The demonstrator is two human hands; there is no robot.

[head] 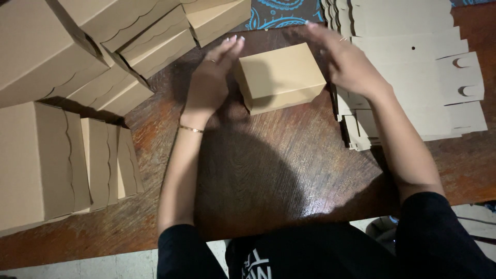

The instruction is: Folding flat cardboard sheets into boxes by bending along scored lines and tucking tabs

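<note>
Stacks of folded brown cardboard boxes (77, 62) crowd your dark wooden bench's (268, 175) left edge. Your left hand (209, 82) lies flat against the small closed brown cardboard box (281, 75) near the far edge, right hand (346, 62) spread open just beside it. Flat cardboard blanks (418, 67) sit far right.

Single head-worn view, looking steeply down, close over wooden table (268, 170); wearer's arms enter from bottom edge
</note>
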